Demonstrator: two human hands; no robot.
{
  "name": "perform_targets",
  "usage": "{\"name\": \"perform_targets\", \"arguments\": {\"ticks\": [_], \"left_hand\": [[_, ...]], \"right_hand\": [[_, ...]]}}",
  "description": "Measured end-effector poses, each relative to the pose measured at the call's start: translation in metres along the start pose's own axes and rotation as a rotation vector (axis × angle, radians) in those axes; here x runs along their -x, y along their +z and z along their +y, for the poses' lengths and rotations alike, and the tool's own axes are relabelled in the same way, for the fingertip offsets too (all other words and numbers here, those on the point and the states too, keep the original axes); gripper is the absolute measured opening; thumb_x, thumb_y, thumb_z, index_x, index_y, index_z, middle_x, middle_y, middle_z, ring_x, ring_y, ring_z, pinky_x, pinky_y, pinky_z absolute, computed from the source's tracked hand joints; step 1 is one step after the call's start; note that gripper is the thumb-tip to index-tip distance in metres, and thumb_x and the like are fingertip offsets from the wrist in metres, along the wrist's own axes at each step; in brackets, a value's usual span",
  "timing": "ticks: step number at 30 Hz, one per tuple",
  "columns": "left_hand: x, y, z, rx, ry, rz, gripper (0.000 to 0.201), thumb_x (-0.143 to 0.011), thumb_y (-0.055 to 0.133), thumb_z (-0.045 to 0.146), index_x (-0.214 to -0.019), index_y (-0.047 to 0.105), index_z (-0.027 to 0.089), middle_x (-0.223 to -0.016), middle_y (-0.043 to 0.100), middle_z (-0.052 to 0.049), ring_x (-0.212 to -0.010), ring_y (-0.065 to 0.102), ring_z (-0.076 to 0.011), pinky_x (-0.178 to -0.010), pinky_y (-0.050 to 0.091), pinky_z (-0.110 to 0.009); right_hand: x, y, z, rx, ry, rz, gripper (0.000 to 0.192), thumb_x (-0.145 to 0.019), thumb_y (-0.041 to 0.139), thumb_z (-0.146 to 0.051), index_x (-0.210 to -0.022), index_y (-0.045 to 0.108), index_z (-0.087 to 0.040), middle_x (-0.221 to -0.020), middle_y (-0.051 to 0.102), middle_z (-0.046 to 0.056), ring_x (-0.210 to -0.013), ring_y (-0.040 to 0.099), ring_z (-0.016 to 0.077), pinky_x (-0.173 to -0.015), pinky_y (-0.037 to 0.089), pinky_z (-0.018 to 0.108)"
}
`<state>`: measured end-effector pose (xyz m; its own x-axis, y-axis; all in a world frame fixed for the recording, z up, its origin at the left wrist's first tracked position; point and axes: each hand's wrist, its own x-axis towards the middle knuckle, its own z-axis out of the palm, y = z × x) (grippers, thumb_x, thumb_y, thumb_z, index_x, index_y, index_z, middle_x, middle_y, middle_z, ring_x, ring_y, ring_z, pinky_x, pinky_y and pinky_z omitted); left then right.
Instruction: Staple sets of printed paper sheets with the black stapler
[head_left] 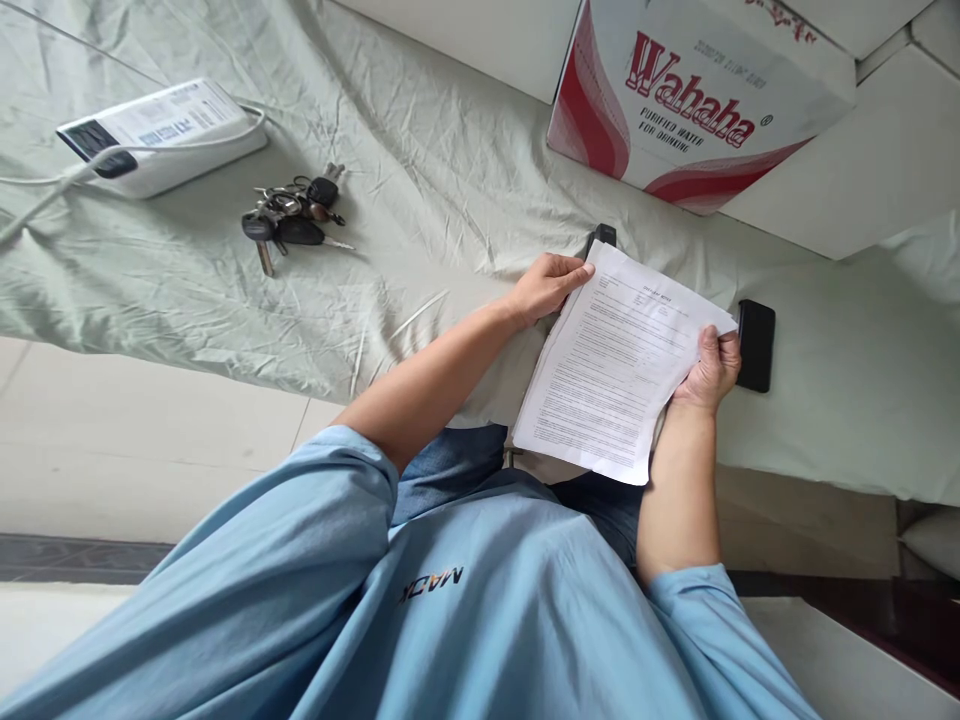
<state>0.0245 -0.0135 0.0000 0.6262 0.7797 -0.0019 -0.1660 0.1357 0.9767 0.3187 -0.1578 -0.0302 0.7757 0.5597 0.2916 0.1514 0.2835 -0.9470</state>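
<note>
Your left hand [551,286] and right hand [706,376] pinch the papers [600,370] at opposite edges; likely light and floppy, they suit gentle holds there.

Both arms [442,370] are stretched forward, the left grip [551,287] being closed farther away, the right grip [709,372] closed nearer.

The head camera looks forward and down over the shirt [525,610].
</note>
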Motion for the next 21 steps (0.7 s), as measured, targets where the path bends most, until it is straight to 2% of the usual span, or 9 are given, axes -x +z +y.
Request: {"name": "perform_targets", "arguments": {"ticks": [6, 14, 17, 21], "left_hand": [[0.0, -0.001, -0.001, -0.07, 0.068, -0.002, 0.075, -0.104, 0.074, 0.084, -0.072, 0.039, 0.025, -0.068, 0.029, 0.007, -0.061, 0.025, -0.0078, -0.054, 0.018, -0.028], [0.0, -0.003, 0.0, -0.139, 0.099, -0.016, 0.081, -0.098, 0.067, 0.096, -0.073, 0.032, 0.028, -0.07, 0.027, 0.006, -0.063, 0.024, -0.0102, -0.054, 0.019, -0.032], [0.001, -0.003, 0.001, -0.168, 0.111, -0.017, 0.083, -0.098, 0.066, 0.098, -0.073, 0.031, 0.027, -0.07, 0.026, 0.005, -0.064, 0.024, -0.0105, -0.055, 0.02, -0.031], [0.002, -0.003, 0.002, -0.161, 0.086, -0.015, 0.08, -0.101, 0.066, 0.093, -0.074, 0.03, 0.028, -0.071, 0.026, 0.005, -0.065, 0.023, -0.0108, -0.055, 0.019, -0.03]], "right_hand": [[-0.003, -0.002, 0.003, 0.005, -0.009, 0.009, 0.044, -0.076, 0.101, -0.058, -0.085, 0.074, -0.025, -0.093, 0.076, -0.005, -0.102, 0.08, 0.0211, -0.116, 0.068, 0.05], [0.002, 0.004, -0.003, -0.014, 0.034, 0.05, 0.04, -0.076, 0.101, -0.053, -0.086, 0.074, -0.025, -0.093, 0.075, -0.005, -0.103, 0.078, 0.0205, -0.109, 0.069, 0.047], [0.002, 0.005, -0.005, -0.006, 0.049, 0.061, 0.038, -0.077, 0.1, -0.051, -0.087, 0.074, -0.025, -0.093, 0.075, -0.005, -0.104, 0.078, 0.0211, -0.109, 0.07, 0.047], [0.004, 0.008, -0.008, -0.04, 0.047, 0.082, 0.033, -0.077, 0.098, -0.044, -0.089, 0.075, -0.024, -0.093, 0.076, -0.003, -0.099, 0.075, 0.0192, -0.109, 0.067, 0.042]]}}
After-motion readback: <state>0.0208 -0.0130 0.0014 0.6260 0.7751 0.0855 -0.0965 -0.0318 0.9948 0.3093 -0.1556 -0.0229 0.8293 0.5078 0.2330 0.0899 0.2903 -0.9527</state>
